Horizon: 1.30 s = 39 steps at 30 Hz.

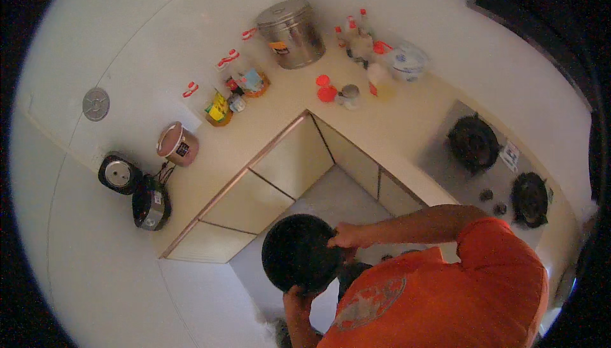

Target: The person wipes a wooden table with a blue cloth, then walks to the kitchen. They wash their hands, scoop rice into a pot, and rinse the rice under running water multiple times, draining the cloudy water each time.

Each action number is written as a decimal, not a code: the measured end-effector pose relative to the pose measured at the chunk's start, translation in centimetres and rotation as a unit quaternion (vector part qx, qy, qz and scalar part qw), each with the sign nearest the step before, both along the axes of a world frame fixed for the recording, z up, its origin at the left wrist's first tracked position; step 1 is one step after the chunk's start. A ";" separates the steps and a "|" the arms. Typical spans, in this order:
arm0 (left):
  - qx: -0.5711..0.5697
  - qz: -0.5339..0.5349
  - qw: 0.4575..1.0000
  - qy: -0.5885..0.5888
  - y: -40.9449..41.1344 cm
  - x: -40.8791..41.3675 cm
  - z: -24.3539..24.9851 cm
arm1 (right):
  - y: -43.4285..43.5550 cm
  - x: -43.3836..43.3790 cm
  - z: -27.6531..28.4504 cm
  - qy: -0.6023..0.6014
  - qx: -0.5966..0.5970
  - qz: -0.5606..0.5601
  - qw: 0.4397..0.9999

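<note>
Both my hands hold a round black pot (300, 252) in front of my body, above the floor beside the counter corner. On the rim's lower side in the picture my left hand (299, 295) has its grip, while my right hand (346, 236) grasps the opposite side, thumb over the edge. The pot's inside is too dark to make out any contents. A black rice cooker (152, 204) stands at the counter's left end with its lid (118, 173) raised.
An L-shaped counter (281, 95) bears a pink lidded bucket (177, 143), an oil bottle (218, 109), a large lidded steel pot (291, 35), red-capped bottles (353, 37) and a blue-and-white bowl (408, 64). A two-burner gas hob (437, 152) lies right. Cabinets (248, 197) line the front.
</note>
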<state>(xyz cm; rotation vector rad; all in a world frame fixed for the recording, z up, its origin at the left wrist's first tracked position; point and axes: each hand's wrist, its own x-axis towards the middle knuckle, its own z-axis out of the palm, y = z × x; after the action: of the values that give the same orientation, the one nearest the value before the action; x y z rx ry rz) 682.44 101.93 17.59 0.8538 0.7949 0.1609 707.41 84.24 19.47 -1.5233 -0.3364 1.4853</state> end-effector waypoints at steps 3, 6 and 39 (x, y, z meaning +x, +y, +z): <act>0.094 -0.025 0.995 0.009 5.0 2.7 -2.2 | 6.4 5.2 1.8 -0.015 -0.033 0.052 0.998; 0.145 -0.014 0.989 0.015 8.4 6.9 -0.7 | 11.2 10.9 1.0 -0.129 0.015 0.040 0.991; -0.034 0.392 0.919 0.027 30.0 41.1 8.5 | 26.1 101.3 19.6 -0.877 -0.163 -0.045 0.450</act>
<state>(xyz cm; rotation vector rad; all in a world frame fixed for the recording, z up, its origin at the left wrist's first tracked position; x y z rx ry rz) 723.57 131.93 26.05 0.4319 1.1572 0.8161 808.73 110.37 39.06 -2.7811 -1.0884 -0.8459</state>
